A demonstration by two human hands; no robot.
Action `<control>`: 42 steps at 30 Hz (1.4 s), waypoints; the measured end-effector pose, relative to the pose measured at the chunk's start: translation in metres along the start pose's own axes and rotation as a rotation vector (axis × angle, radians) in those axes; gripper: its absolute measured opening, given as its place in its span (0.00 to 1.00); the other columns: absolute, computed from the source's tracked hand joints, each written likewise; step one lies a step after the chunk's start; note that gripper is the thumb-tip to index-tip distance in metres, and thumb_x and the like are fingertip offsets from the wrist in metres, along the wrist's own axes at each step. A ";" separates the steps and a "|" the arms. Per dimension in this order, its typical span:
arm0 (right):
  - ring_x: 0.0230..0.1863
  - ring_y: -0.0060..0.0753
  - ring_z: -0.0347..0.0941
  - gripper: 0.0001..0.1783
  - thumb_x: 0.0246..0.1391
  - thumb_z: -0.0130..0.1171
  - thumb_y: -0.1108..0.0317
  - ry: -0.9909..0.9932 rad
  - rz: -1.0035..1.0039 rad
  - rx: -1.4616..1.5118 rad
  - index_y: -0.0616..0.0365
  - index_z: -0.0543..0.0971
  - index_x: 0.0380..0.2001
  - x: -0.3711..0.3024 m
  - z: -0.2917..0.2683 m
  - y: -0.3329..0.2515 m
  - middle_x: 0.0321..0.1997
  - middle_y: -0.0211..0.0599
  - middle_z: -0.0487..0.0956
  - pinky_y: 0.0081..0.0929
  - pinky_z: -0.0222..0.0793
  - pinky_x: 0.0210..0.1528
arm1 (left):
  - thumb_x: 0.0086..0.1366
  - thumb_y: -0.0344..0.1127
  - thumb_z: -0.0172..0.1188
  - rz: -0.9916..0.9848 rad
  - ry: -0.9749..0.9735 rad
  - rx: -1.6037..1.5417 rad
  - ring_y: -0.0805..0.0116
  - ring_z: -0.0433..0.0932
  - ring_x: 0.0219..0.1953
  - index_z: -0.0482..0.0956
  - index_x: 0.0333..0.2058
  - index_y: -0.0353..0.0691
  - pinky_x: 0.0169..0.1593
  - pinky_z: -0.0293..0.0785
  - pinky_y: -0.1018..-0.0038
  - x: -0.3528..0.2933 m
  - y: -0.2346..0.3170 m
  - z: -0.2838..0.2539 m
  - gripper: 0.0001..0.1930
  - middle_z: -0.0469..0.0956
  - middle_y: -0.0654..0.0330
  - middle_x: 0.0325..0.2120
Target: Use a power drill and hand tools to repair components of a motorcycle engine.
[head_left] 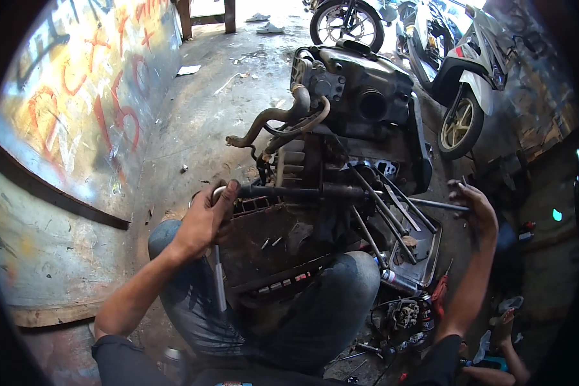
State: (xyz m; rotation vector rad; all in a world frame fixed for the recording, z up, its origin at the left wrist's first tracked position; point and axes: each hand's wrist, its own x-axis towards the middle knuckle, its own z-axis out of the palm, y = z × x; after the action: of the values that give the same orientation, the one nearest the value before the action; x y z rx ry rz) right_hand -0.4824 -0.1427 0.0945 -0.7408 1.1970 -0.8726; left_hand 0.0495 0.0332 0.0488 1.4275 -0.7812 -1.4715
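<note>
A long dark tube [289, 191] lies across in front of me, over a dark metal box-like part. My left hand [209, 222] is closed round its left end, next to a bent silver bar. Below that hand hangs a silver rod [220, 283] with a thicker lower end; whether it joins the bent bar is hidden. A slim silver rod [437, 204] sticks out rightward, in line with the tube. At its tip is my right hand [479, 206], fingers apart and slightly curled; I cannot tell if the palm touches the tip.
Beyond the tube stands a dirty engine [367, 83] with a bent hose [264, 122]. Several metal rods lean over a tray [431, 257] at the right. Loose parts and a red-handled tool [440, 289] lie nearby. Motorcycles [469, 77] stand at the back; another person's arm [505, 347] shows lower right.
</note>
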 end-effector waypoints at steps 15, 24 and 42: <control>0.15 0.16 0.56 0.13 0.58 0.60 0.63 0.776 -1.350 0.256 0.64 0.81 0.37 0.021 0.032 0.046 0.19 0.21 0.64 0.18 0.52 0.20 | 0.71 0.57 0.51 -0.125 -0.037 -0.112 0.85 0.50 0.11 0.68 0.37 0.47 0.13 0.44 0.81 0.007 0.006 -0.003 0.19 0.53 0.76 0.14; 0.37 0.24 0.77 0.19 0.61 0.60 0.59 1.100 -0.886 0.544 0.63 0.75 0.48 0.021 0.065 0.044 0.35 0.28 0.77 0.21 0.67 0.39 | 0.72 0.56 0.51 0.179 0.226 0.044 0.86 0.51 0.11 0.68 0.40 0.45 0.14 0.46 0.81 0.000 -0.039 0.012 0.18 0.55 0.74 0.15; 0.46 0.54 0.78 0.25 0.68 0.33 0.60 0.530 -0.718 1.358 0.69 0.71 0.52 0.044 0.014 0.108 0.48 0.57 0.79 0.58 0.71 0.53 | 0.72 0.53 0.51 0.453 0.270 0.212 0.86 0.53 0.12 0.67 0.32 0.45 0.14 0.48 0.83 -0.007 -0.037 0.010 0.18 0.57 0.75 0.14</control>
State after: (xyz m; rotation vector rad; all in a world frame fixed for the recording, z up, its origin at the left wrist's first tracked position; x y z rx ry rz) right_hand -0.4441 -0.1292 -0.0159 0.2633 0.4648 -2.2237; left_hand 0.0323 0.0519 0.0194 1.4466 -1.0290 -0.8527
